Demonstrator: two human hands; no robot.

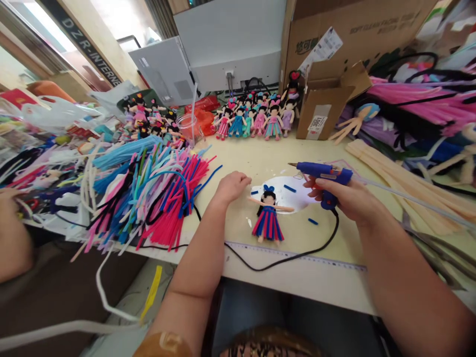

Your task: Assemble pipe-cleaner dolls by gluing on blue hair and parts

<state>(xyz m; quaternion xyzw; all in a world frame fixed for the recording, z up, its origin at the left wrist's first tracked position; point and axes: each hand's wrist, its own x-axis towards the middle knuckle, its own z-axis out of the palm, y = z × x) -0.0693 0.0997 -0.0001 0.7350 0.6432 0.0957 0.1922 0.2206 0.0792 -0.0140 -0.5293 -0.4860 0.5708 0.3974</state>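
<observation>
My right hand point(340, 193) is wrapped round the grip of a blue hot glue gun point(323, 171), its nozzle pointing left above the table. A black cord runs down from its handle. My left hand point(232, 187) is closed, fingertips pressed together, just left of a small doll; whatever may be between them is too small to make out. The pipe-cleaner doll point(268, 223) lies face up, with black hair, a blue bow, a blue-and-red striped skirt and arms spread. Short blue pipe-cleaner pieces point(290, 188) lie around it, some on a white oval mat point(297, 204).
A heap of coloured pipe cleaners point(163, 193) lies at left. Finished dolls point(253, 116) stand at the back, beside a small cardboard box point(322, 111). Beige pipe cleaners point(405, 183) and scissors point(431, 248) lie at right. Another person's arm point(13, 238) is at far left.
</observation>
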